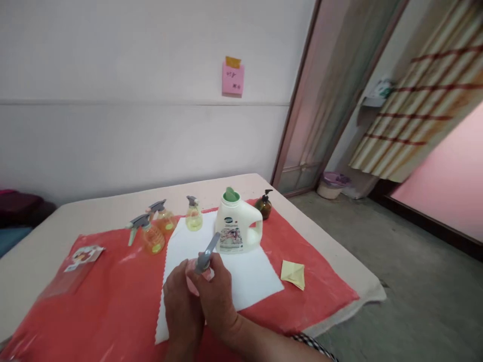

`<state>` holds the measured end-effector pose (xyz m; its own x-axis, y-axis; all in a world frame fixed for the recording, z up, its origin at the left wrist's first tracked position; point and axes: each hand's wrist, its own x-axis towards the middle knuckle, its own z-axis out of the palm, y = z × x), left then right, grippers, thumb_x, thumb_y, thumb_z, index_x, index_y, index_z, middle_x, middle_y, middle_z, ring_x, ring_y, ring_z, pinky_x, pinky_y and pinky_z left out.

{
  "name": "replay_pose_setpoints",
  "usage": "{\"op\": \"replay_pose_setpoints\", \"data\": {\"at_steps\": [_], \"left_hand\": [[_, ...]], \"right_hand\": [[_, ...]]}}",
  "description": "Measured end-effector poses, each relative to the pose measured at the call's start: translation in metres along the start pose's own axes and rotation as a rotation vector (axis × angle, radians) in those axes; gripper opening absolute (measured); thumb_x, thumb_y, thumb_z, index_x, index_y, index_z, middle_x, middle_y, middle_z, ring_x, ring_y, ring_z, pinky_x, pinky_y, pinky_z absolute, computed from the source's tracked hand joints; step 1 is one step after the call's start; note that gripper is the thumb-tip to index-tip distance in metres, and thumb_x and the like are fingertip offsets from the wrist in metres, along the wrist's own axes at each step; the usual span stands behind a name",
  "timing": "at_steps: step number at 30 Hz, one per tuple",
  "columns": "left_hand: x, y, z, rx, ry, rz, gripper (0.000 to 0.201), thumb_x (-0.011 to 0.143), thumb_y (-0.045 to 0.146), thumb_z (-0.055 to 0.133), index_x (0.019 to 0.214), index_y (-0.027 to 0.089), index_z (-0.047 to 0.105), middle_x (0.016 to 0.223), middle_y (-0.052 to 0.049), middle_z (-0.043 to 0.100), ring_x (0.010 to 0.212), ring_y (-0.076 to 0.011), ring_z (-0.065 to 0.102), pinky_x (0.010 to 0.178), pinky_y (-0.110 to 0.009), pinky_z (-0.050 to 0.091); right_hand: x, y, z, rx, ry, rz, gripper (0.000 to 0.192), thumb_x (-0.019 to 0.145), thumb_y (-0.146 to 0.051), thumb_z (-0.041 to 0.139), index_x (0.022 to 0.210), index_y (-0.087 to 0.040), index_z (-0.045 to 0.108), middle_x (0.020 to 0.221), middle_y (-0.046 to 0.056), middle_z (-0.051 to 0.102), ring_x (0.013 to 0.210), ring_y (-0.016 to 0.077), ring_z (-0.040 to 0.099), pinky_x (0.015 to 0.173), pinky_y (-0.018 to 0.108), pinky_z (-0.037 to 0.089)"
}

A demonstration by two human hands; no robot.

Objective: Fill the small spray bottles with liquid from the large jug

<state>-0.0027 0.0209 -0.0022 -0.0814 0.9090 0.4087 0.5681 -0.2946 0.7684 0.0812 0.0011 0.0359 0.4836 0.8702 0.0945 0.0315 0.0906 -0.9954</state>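
Your left hand [178,295] and right hand [219,296] cover most of the bottle [190,285], so you cannot see its base or its content. Your right forearm [277,346] is cut by the bottom edge, and so is the red sheet [113,296]. The small print on the jug [237,213] and the writing on the pink note [233,83] you cannot read. The curtain [418,100] goes out of view at the right.

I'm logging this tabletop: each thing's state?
Pink bottle: in left hand and right hand
Gray sprayer: at bottle's neck, tightness unclear
White jug: upright, uncapped
Amber pump bottle: upright, assembled
Clear spray bottle: upright, assembled
Nearer orange spray bottle: assembled
Farther orange spray bottle: assembled
Yellow paper: lying, creased
Plastic packet: lying flat
White sheet: spread
Red sheet: spread
Pink note: taped up
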Motion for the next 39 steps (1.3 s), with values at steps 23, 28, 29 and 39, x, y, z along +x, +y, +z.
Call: {"op": "replay_pose_setpoints", "data": {"at_steps": [23, 28, 29, 39], "left_hand": [[-0.011, -0.015, 0.002, -0.126, -0.212, -0.04, 0.064, 0.094, 0.067, 0.054, 0.14, 0.023, 0.055, 0.136, -0.014, 0.065, 0.12, -0.0362, 0.069, 0.103, -0.058, 0.057], [-0.011, -0.013, -0.001, -0.113, -0.268, -0.081, 0.06, 0.093, 0.065, 0.055, 0.138, 0.025, 0.057, 0.13, -0.013, 0.067, 0.119, -0.0362, 0.07, 0.098, -0.056, 0.059], [-0.011, -0.012, -0.001, -0.111, -0.278, -0.084, 0.059, 0.094, 0.064, 0.055, 0.138, 0.025, 0.057, 0.129, -0.012, 0.068, 0.118, -0.0361, 0.071, 0.097, -0.056, 0.059], [-0.005, -0.021, -0.004, -0.165, -0.321, -0.039, 0.043, 0.094, 0.049, 0.056, 0.13, 0.025, 0.062, 0.129, -0.012, 0.069, 0.111, -0.0322, 0.074, 0.095, -0.054, 0.061]], "right_hand": [[0.197, 0.042, -0.251, -0.502, 0.435, 0.035, 0.04, 0.1, -0.044, 0.069, 0.13, -0.018, 0.066, 0.13, 0.009, 0.068, 0.111, 0.0237, 0.069, 0.095, 0.046, 0.061], [0.224, 0.067, -0.243, -0.516, 0.446, 0.113, 0.04, 0.1, -0.044, 0.069, 0.132, -0.019, 0.065, 0.134, 0.009, 0.067, 0.114, 0.0246, 0.069, 0.097, 0.047, 0.061], [0.225, 0.07, -0.242, -0.515, 0.453, 0.121, 0.04, 0.101, -0.044, 0.069, 0.132, -0.019, 0.065, 0.134, 0.01, 0.067, 0.115, 0.0245, 0.069, 0.097, 0.047, 0.061], [0.129, 0.061, -0.227, -0.429, 0.585, 0.012, 0.043, 0.098, -0.047, 0.07, 0.131, -0.02, 0.066, 0.138, 0.011, 0.067, 0.125, 0.028, 0.065, 0.109, 0.055, 0.054]]}}
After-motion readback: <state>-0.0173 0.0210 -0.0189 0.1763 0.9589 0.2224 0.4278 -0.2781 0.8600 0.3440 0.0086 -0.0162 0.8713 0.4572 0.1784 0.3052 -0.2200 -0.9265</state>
